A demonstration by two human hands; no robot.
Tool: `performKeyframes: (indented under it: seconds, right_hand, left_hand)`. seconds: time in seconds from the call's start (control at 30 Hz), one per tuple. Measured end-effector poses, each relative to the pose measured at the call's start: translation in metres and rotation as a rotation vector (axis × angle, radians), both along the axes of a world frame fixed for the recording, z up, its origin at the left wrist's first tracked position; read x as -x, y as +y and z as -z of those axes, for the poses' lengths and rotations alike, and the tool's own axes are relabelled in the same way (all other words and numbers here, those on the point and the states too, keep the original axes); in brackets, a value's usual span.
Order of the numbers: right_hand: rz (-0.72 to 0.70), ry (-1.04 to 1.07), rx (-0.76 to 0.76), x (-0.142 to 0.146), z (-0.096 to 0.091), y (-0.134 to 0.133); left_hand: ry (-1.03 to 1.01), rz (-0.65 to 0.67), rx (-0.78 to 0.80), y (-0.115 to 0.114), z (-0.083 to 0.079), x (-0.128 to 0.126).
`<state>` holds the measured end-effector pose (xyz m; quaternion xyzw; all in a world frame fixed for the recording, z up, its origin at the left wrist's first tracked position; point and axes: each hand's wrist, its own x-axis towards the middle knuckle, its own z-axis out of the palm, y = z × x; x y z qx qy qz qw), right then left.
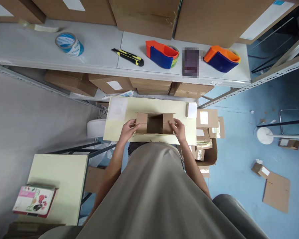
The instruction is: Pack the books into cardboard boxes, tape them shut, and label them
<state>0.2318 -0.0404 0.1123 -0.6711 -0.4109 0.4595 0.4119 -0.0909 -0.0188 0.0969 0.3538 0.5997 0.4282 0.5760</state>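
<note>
Soft, even light; edges stretched; patch (pixel 190 62) on shelf (pixel 97 46) pixelated.

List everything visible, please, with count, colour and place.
Open carton: 1, brown, centre
Table: 1, yellowish, centre
Sheet: 1, whitish, table's left
Small block: 1, white, table's right
Shelf unit: 1, whitish, ahead
Tape dispensers: 2, orange-blue, shelf's right
Cutter: 1, yellow-black, shelf's middle
Tape roll: 1, blue-white, shelf's left
Blurred item: 1, dark, between dispensers
Shelf cartons: several, brown, both levels
Side cartons: several, brown, right of table
Flat cardboard: 1, brown, far right
Side table: 1, yellowish, lower left
Printed box: 1, white-pink, side table
Shirt: 1, grey, bottom centre
Left hand: 1, open carton's left end
Right hand: 1, open carton's right end
</note>
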Motion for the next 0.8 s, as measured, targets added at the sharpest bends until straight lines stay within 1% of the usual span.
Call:
performKeyframes:
  seconds: [0.03,0.1,0.17,0.23,0.3,0.33,0.4,0.5,0.57,0.63,0.73,0.8]
  right_hand:
    - [-0.005,-0.02,-0.003,-0.002,0.001,0.001]
    - [-0.015,-0.032,-0.016,-0.007,-0.001,-0.002]
    - [-0.037,0.015,-0.032,-0.016,-0.008,-0.011]
    - [-0.121,0.105,-0.055,-0.025,-0.019,-0.025]
    - [-0.256,0.162,-0.069,-0.032,-0.028,-0.037]
    - [-0.306,0.158,-0.073,-0.034,-0.031,-0.042]
    - [-0.319,0.098,-0.076,-0.034,-0.033,-0.045]
    - [-0.228,-0.038,-0.098,-0.028,-0.025,-0.037]
    - [-0.17,-0.122,-0.108,-0.025,-0.019,-0.029]
    - [-0.143,-0.188,-0.119,-0.025,-0.014,-0.022]
    - [-0.21,-0.273,-0.174,-0.028,-0.013,-0.016]
    - [-0.273,-0.314,-0.211,-0.03,-0.013,-0.016]
  left_hand:
    - [-0.009,-0.013,0.012,-0.001,-0.002,-0.001]
    - [-0.048,-0.035,0.017,-0.006,-0.012,0.002]
    - [-0.123,-0.01,0.014,-0.013,-0.025,0.009]
    - [-0.178,0.062,0.019,-0.022,-0.036,0.017]
    - [-0.15,0.131,0.016,-0.029,-0.042,0.021]
    - [-0.1,0.153,0.003,-0.031,-0.042,0.021]
    - [0.045,0.186,-0.043,-0.03,-0.041,0.017]
    - [0.326,0.269,-0.08,-0.018,-0.039,0.011]
    - [0.506,0.346,-0.099,-0.008,-0.041,0.009]
    - [0.644,0.408,-0.16,-0.001,-0.043,0.01]
    - [0.754,0.468,-0.296,0.001,-0.042,0.011]
    - [0.759,0.465,-0.351,-0.002,-0.037,0.011]
